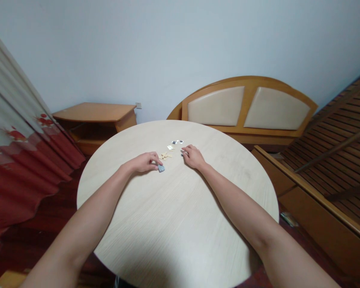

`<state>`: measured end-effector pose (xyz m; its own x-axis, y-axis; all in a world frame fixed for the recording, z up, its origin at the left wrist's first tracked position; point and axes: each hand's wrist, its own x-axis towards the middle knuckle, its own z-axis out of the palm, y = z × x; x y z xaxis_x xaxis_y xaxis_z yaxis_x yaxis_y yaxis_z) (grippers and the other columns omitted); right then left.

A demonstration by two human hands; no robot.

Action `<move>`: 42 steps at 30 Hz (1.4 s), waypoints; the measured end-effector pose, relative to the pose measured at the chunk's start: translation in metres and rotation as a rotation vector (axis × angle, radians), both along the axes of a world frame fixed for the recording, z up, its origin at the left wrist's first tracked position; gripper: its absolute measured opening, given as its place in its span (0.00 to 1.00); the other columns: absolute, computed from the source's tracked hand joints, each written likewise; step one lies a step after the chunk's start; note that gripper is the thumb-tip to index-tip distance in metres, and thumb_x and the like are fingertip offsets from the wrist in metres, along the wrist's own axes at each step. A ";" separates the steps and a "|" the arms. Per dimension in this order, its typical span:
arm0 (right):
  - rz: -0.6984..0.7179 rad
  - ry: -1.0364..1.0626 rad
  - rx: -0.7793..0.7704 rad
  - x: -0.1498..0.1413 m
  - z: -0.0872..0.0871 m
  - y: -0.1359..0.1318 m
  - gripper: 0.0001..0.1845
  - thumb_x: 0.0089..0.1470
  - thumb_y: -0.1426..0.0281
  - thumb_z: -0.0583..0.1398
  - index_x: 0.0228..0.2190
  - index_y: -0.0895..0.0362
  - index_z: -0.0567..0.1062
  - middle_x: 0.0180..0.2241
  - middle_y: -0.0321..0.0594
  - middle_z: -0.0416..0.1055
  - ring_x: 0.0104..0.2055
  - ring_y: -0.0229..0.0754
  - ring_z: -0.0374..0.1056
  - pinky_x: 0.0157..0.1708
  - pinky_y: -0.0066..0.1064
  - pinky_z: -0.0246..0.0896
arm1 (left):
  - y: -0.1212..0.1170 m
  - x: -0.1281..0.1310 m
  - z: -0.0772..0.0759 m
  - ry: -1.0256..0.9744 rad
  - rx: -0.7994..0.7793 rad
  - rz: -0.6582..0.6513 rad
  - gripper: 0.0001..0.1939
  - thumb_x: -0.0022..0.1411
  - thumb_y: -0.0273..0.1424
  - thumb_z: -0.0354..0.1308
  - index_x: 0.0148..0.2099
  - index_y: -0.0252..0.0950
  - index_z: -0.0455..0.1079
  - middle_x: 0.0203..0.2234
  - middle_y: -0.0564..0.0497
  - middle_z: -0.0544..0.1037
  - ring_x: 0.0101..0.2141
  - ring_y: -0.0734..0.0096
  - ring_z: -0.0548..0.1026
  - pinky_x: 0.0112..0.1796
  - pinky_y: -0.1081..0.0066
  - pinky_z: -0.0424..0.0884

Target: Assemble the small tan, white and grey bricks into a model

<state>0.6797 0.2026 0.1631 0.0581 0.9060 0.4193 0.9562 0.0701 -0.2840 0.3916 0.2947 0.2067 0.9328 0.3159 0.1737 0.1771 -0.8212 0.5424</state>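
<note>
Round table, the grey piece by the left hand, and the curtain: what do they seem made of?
Table: probably wood or wood-look laminate, with fine grain streaks and a soft sheen.
Grey piece: perhaps plastic or stone; too small to tell.
Curtain: fabric, matte, hanging in soft folds.

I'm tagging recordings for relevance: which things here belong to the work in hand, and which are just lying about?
Apparently in the work:
- blue-grey piece at the left hand
- small pale-yellow pieces
- white piece near the right hand
- round table beneath

Just around:
- red-and-white curtain
- bedside cabinet
- wall socket
- padded headboard
</note>
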 end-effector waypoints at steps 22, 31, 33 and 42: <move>0.215 0.149 -0.046 0.015 0.005 0.001 0.13 0.48 0.80 0.58 0.31 0.59 0.83 0.35 0.45 0.77 0.36 0.43 0.71 0.42 0.32 0.67 | -0.014 0.040 -0.031 -0.259 0.293 0.244 0.17 0.69 0.31 0.51 0.55 0.37 0.75 0.57 0.41 0.75 0.57 0.57 0.71 0.59 0.50 0.67; 0.058 0.569 -0.077 0.026 -0.005 0.013 0.16 0.60 0.71 0.54 0.38 0.61 0.81 0.34 0.44 0.80 0.34 0.41 0.74 0.39 0.31 0.68 | -0.001 0.049 -0.041 -0.136 0.230 0.121 0.21 0.74 0.37 0.44 0.57 0.38 0.75 0.59 0.45 0.75 0.63 0.58 0.67 0.65 0.49 0.61; 0.053 0.561 -0.053 0.024 -0.007 0.018 0.17 0.62 0.69 0.53 0.38 0.61 0.82 0.35 0.45 0.80 0.36 0.42 0.74 0.41 0.32 0.69 | 0.000 0.050 -0.041 -0.135 0.227 0.117 0.20 0.73 0.36 0.45 0.55 0.38 0.76 0.57 0.45 0.77 0.62 0.59 0.69 0.64 0.50 0.62; 0.072 0.094 -0.081 -0.011 0.012 0.067 0.17 0.56 0.70 0.64 0.48 0.59 0.82 0.47 0.50 0.78 0.43 0.44 0.73 0.48 0.32 0.66 | -0.005 0.047 -0.037 -0.205 0.179 0.140 0.19 0.72 0.34 0.45 0.48 0.39 0.78 0.51 0.45 0.80 0.55 0.61 0.75 0.59 0.57 0.70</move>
